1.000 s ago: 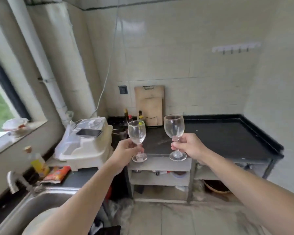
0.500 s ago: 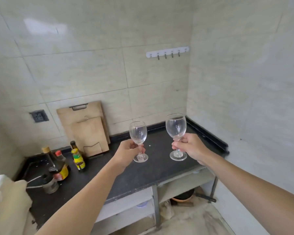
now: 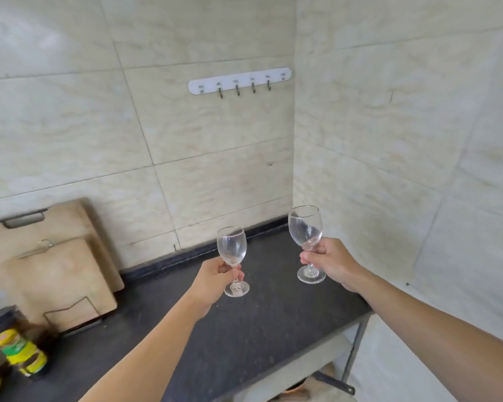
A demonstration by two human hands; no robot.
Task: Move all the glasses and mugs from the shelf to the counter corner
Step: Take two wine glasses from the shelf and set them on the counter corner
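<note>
The left hand [image 3: 212,278] holds a clear stemmed glass [image 3: 232,246] by the stem, its fingers [image 3: 230,269] curled round it just under the bowl. The right hand [image 3: 330,264] grips a second stemmed glass [image 3: 305,227] the same way, fingers wrapped round the stem. Both glasses are empty and nearly upright, well apart from each other, over the dark worktop [image 3: 244,329] near its back right corner, the second one closer to the side wall (whether either foot touches the surface I cannot tell). Two wooden cutting boards [image 3: 55,256] lean against the back wall at the worktop's left. Blurred bottles [image 3: 21,351] stand at its front left. A white hook rail [image 3: 240,80] is fixed to the tiles above the corner.
</note>
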